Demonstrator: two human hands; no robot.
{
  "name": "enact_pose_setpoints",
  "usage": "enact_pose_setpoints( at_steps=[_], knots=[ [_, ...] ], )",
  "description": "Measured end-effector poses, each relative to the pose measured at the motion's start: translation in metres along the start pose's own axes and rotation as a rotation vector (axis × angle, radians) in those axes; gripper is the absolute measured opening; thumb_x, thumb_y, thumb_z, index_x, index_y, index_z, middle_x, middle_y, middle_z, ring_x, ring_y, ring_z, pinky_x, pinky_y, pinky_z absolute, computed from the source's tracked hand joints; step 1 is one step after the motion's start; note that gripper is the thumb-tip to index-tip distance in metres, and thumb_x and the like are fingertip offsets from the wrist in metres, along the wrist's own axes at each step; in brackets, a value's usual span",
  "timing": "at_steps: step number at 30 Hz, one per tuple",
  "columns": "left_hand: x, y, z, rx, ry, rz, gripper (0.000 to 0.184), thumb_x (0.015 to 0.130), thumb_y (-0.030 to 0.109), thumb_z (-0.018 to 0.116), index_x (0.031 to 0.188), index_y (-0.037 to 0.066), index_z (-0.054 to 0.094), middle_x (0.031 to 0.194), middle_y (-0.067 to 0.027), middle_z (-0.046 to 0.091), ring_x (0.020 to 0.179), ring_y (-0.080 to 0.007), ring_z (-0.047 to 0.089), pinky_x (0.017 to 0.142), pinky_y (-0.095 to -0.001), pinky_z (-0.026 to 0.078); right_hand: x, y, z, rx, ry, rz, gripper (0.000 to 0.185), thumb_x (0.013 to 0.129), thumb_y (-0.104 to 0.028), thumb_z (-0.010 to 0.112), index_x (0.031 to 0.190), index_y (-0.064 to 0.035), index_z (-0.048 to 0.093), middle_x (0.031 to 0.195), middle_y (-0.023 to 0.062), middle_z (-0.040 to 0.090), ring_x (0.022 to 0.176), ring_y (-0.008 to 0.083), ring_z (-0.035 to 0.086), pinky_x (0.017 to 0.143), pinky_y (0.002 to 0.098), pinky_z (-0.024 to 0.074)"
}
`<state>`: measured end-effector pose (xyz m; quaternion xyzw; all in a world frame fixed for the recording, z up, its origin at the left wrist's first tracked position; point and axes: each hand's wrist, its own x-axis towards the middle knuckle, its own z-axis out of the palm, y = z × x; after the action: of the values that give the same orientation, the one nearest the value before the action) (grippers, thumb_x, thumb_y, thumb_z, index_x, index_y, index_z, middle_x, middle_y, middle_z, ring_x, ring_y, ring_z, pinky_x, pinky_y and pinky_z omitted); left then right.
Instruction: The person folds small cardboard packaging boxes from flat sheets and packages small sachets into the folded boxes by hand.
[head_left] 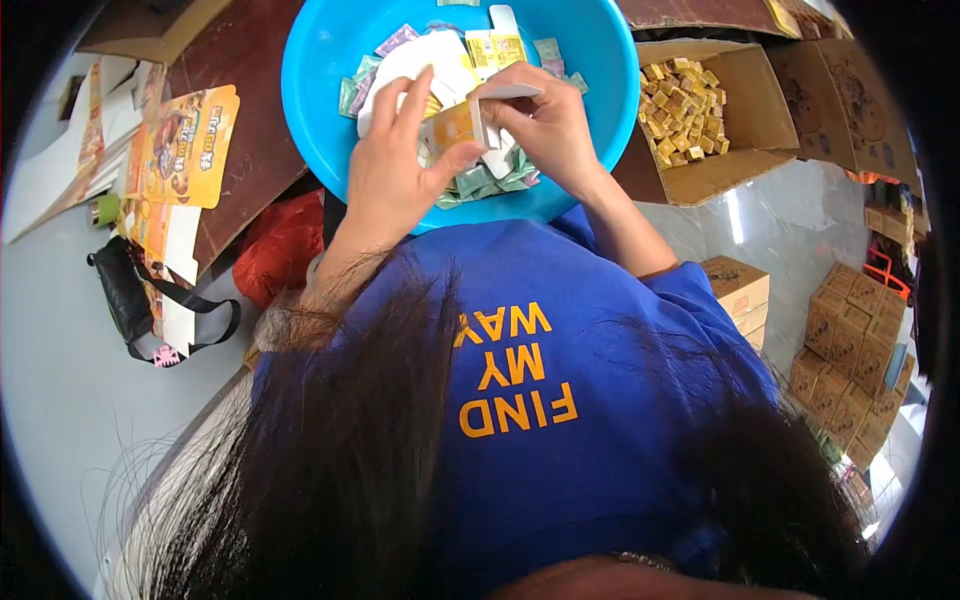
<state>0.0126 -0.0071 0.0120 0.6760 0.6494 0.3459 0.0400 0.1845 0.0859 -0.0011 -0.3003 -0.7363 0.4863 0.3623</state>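
Observation:
Over a blue plastic basin [305,110], I hold a small yellow-and-white carton [455,124] with a raised white flap. My left hand [392,170] steadies its near side, the thumb along the lower edge and the fingers reaching up past it. At its right end my right hand [548,125] pinches the carton by the flap and side; those fingertips are partly hidden. Beneath my hands lie small green sachets [478,182] and purple ones [398,40], along with white-and-yellow carton blanks [495,50].
To the right stands an open cardboard box [760,110] filled with small gold boxes [685,110]. Printed yellow card sheets [185,145] lie on the dark red table [245,110] at left. A black bag [125,295] is below them. Stacked cartons [850,330] occupy the floor at right.

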Motion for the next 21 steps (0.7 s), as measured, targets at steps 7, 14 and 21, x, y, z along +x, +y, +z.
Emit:
enact_pose_setpoints(
  at_steps=[7, 14, 21],
  knots=[
    [0.002, -0.024, 0.026, -1.306, -0.32, -0.611, 0.046, 0.095, 0.016, 0.067, 0.137, 0.005, 0.052, 0.113, -0.0113, 0.062, 0.092, -0.0188, 0.064, 0.08, -0.0269, 0.055, 0.0, -0.011, 0.007, -0.068, -0.104, -0.227, 0.029, 0.085, 0.003, 0.067, 0.112, -0.0043, 0.072, 0.109, 0.006, 0.064, 0.087, 0.0178, 0.059, 0.075, 0.0272, 0.0482],
    [0.0, -0.019, 0.02, -1.524, -0.284, -0.758, 0.039, 0.099, 0.013, 0.058, 0.137, 0.005, 0.051, 0.113, -0.0098, 0.061, 0.095, -0.0166, 0.062, 0.079, -0.0266, 0.054, -0.012, -0.003, 0.02, -0.299, 0.021, -0.443, 0.034, 0.087, -0.011, 0.069, 0.121, -0.0098, 0.07, 0.121, 0.0059, 0.062, 0.101, 0.0232, 0.056, 0.086, 0.0348, 0.0472],
    [-0.002, -0.028, 0.003, -2.036, -0.431, -0.728, 0.039, 0.1, 0.007, 0.054, 0.138, 0.002, 0.047, 0.122, -0.0117, 0.058, 0.103, -0.0169, 0.059, 0.089, -0.031, 0.051, -0.002, -0.006, 0.007, -0.373, -0.018, -0.514, 0.036, 0.084, -0.011, 0.073, 0.12, -0.0118, 0.072, 0.12, 0.0064, 0.065, 0.103, 0.0228, 0.058, 0.092, 0.0374, 0.0454]
  ],
)
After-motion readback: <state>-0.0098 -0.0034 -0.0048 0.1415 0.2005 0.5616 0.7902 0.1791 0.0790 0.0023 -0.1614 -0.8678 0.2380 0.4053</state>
